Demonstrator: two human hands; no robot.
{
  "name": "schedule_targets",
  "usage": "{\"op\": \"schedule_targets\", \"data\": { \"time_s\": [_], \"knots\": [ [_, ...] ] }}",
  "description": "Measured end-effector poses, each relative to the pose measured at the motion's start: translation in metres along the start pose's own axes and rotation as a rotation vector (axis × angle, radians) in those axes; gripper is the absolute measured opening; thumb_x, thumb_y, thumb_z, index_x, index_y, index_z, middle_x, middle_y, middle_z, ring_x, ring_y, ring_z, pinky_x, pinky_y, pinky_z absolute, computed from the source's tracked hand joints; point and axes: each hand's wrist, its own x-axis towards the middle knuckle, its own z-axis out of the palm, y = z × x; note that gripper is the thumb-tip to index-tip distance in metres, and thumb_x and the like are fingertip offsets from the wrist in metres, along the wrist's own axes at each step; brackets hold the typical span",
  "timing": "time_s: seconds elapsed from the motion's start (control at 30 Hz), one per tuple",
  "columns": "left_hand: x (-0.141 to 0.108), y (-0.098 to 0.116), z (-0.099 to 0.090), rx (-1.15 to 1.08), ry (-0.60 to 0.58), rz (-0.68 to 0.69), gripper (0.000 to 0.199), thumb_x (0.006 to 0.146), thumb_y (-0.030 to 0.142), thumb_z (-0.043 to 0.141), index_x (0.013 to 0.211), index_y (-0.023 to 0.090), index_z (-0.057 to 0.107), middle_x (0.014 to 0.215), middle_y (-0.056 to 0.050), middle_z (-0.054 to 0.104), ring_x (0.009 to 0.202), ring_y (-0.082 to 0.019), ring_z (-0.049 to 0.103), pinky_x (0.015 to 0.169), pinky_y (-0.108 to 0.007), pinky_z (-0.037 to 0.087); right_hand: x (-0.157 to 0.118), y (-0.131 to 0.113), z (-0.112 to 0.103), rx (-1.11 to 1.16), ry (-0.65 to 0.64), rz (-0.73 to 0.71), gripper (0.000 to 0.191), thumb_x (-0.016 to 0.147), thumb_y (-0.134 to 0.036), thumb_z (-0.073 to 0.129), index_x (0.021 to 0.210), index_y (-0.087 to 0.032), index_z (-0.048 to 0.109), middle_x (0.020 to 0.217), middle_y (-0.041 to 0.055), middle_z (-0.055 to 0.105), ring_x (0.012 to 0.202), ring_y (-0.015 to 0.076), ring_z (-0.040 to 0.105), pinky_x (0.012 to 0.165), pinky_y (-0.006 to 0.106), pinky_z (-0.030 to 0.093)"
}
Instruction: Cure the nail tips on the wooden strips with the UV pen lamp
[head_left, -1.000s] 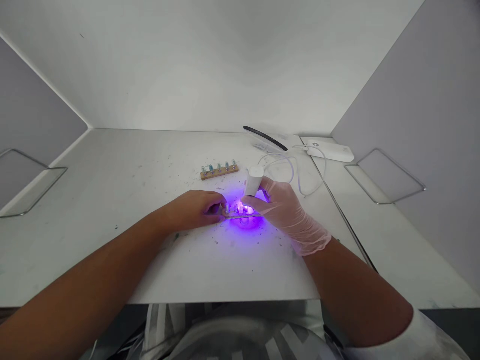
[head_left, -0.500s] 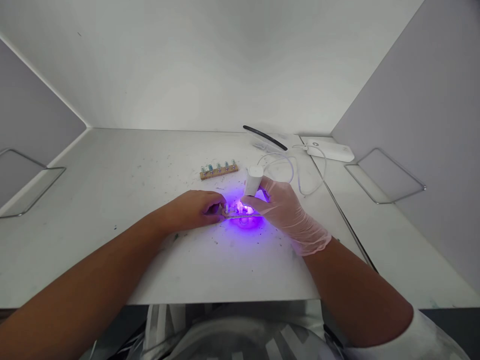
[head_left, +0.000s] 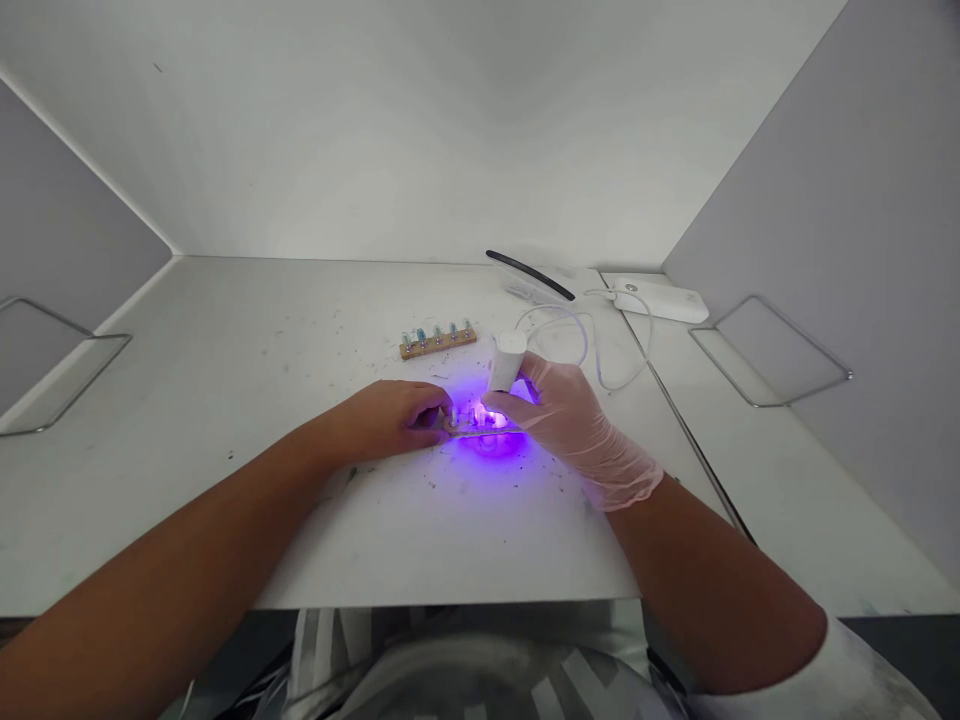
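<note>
My right hand (head_left: 562,410), in a thin see-through glove, grips a small white handheld UV lamp (head_left: 508,362) with its lit end facing down. Violet light falls on a narrow strip-shaped nail tip stand (head_left: 459,427) and the white table around it. Some small upright tips on that stand show, but the glare and my glove hide the rest. My bare left hand (head_left: 397,420) is closed on the stand's left end, thumb and fingers pinching it. Just beyond, a second wooden stand (head_left: 439,345) carries several bluish, clear nail tips in a row.
A white cable (head_left: 600,365) loops from the lamp to a white power bank-like box (head_left: 660,299) at the back right. A black curved nail file (head_left: 529,275) rests near the back wall. Wire frames (head_left: 780,350) stand at both sides. Dark specks dot the tabletop (head_left: 337,330).
</note>
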Motion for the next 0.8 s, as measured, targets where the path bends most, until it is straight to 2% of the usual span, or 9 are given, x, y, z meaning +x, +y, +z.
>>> {"op": "schedule_targets", "data": {
  "time_s": [0.8],
  "knots": [
    [0.0005,-0.0023,0.0012,0.002,0.011,0.022,0.025,0.082,0.044,0.055,0.092,0.022,0.062,0.081,0.0,0.063,0.069,-0.014,0.054,0.06,-0.026,0.034,0.0,0.0001,0.0005,-0.001,0.001,-0.003,0.031,0.079,-0.051,0.065,0.083,-0.021,0.064,0.054,-0.0059,0.044,0.051,0.0084,0.036,0.052,0.024,0.03]
  ]
}}
